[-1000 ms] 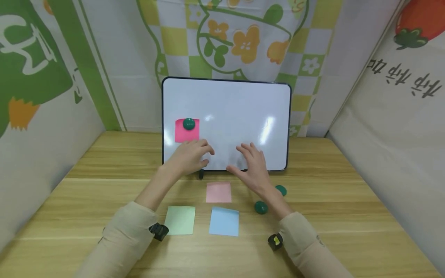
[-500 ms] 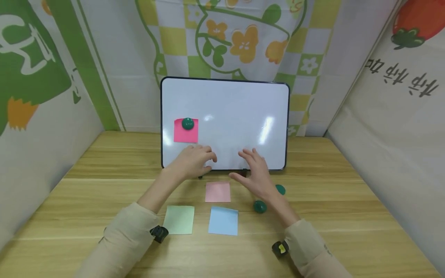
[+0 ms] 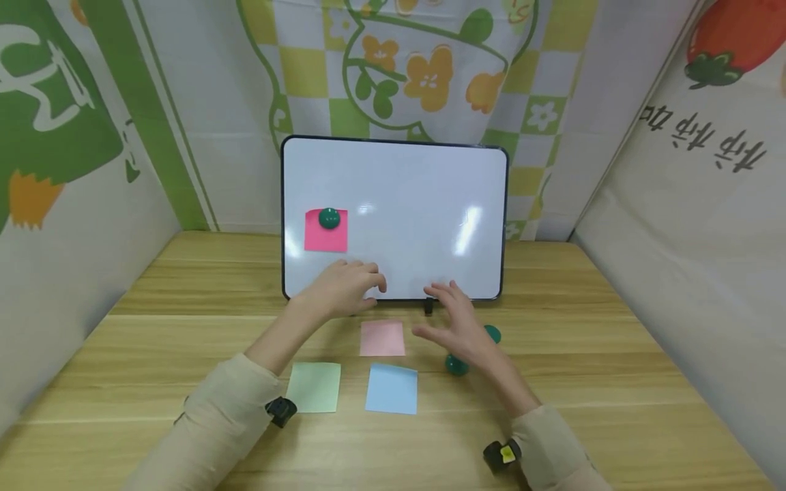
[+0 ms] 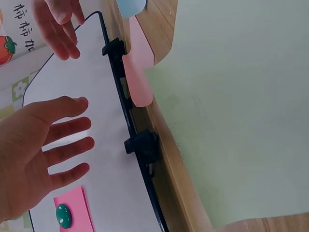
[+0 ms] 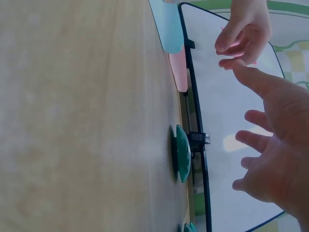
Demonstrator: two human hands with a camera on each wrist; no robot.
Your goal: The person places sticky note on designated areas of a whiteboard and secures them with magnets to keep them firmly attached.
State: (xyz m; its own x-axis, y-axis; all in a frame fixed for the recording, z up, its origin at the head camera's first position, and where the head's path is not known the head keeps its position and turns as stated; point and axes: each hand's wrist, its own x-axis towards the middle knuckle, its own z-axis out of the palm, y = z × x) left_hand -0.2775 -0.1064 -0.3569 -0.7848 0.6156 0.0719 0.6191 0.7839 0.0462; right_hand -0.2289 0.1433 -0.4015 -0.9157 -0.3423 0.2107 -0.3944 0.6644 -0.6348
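My left hand [image 3: 344, 288] hovers in front of the lower left of a whiteboard [image 3: 424, 198], its fingers loosely bent around nothing. In the left wrist view its spread fingers [image 4: 72, 151] show apart from the board. My right hand [image 3: 463, 331] hangs above the table near two green magnets [image 3: 456, 365], thumb and fingers spread and holding nothing. On the board, a green magnet [image 3: 329, 218] sits over the upper part of a bright pink sticky note [image 3: 319, 240]. A pale pink note [image 3: 382, 339] lies between and below the hands.
Nearer me on the wooden table [image 3: 153, 382] lie a pale green note [image 3: 314, 387] and a light blue note [image 3: 391, 389]. Black clips [image 5: 199, 138] hold the board's lower edge. Printed cloth [image 3: 424, 75] hangs behind the board and at both sides.
My right hand has drawn back from the board toward me, down to near the loose magnets. The left hand has lowered slightly and shifted a little right. The notes stay put.
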